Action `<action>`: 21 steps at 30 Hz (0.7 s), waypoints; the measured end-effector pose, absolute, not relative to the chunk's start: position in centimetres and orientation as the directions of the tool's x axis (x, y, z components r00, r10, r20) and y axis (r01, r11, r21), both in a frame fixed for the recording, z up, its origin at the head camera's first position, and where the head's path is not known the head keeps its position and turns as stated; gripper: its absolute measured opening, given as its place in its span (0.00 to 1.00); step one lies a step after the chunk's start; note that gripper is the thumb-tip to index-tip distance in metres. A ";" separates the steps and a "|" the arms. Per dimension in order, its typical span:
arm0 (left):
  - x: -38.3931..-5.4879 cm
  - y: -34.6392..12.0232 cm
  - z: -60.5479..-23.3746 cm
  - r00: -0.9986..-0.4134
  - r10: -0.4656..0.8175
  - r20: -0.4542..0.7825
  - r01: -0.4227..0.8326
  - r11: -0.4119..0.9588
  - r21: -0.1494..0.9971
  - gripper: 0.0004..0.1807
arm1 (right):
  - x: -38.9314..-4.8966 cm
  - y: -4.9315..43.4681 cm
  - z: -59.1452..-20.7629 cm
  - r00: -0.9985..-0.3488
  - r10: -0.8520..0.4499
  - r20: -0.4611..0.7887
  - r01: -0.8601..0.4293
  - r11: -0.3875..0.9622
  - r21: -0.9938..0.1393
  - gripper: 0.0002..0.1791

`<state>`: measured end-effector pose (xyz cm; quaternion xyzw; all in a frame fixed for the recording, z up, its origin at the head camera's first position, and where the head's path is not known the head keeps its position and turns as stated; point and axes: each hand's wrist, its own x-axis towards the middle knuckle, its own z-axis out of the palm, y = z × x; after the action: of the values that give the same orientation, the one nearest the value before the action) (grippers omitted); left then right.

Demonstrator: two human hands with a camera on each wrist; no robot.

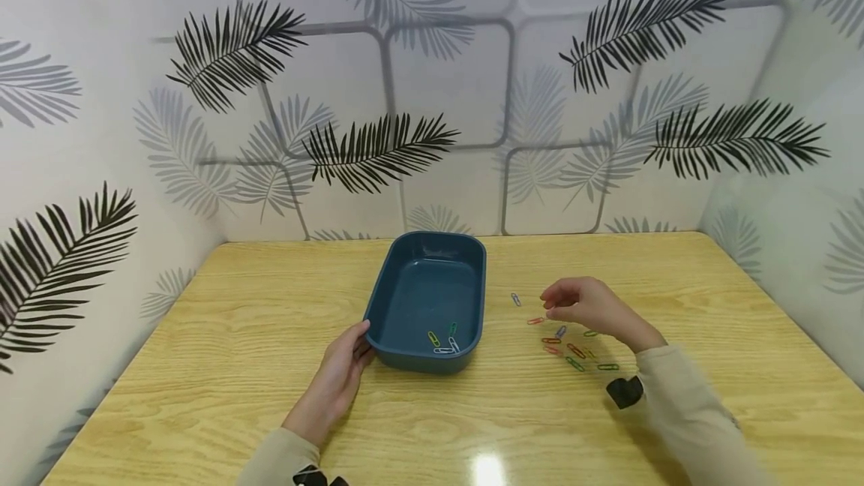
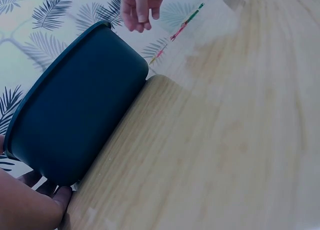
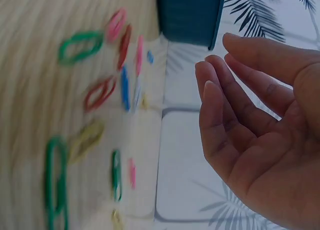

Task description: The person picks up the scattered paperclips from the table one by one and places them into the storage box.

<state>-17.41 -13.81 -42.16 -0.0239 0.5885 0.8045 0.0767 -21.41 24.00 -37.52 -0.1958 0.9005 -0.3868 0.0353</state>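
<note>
two sleeves (image 1: pixel 688 411), two hands (image 1: pixel 340 372), one bin (image 1: pixel 435 291), four paperclips (image 1: pixel 433 338) inside

The head view is brightly, evenly lit; glare is reflected at bottom centre by the yellow wood-grain tabletop (image 1: pixel 202 366), and shadow is cast at lower right beside the beige fabric sleeve (image 1: pixel 685 407). The left wrist view is dim and bluish. In the right wrist view, multicoloured looped paper clips (image 3: pixel 125 88) at left are blurred; the bare right hand (image 3: pixel 270 132) is rendered more sharply.

Left grip (image 1: pixel 344 364) curled; right grip (image 1: pixel 590 308) raised, loosely cupped.
</note>
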 end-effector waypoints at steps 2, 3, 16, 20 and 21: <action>-17.4 -13.8 -42.2 -0.987 0.101 -0.122 -0.147 -0.293 0.945 0.29 | -21.2 24.9 -37.7 -0.922 -0.379 0.077 -0.323 0.644 -0.693 0.14; -17.4 -13.8 -42.1 -0.988 0.101 -0.120 -0.145 -0.295 0.945 0.29 | -21.1 25.3 -37.8 -0.921 -0.382 0.071 -0.325 0.656 -0.681 0.14; -17.4 -13.7 -42.1 -0.988 0.086 -0.127 -0.147 -0.300 0.942 0.28 | -21.2 28.1 -38.6 -0.911 -0.408 0.064 -0.369 0.735 -0.568 0.08; -17.4 -13.7 -42.1 -0.988 0.087 -0.125 -0.146 -0.303 0.942 0.28 | -21.3 28.6 -38.7 -0.912 -0.403 0.073 -0.375 0.752 -0.542 0.07; -17.4 -13.7 -42.1 -0.988 0.087 -0.125 -0.145 -0.303 0.942 0.28 | -21.3 28.7 -38.7 -0.914 -0.399 0.070 -0.371 0.753 -0.544 0.06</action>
<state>-17.41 -13.69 -42.06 -0.0251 0.5859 0.8068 0.0719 -21.31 28.68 -38.71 -0.2056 0.9358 -0.2851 0.0250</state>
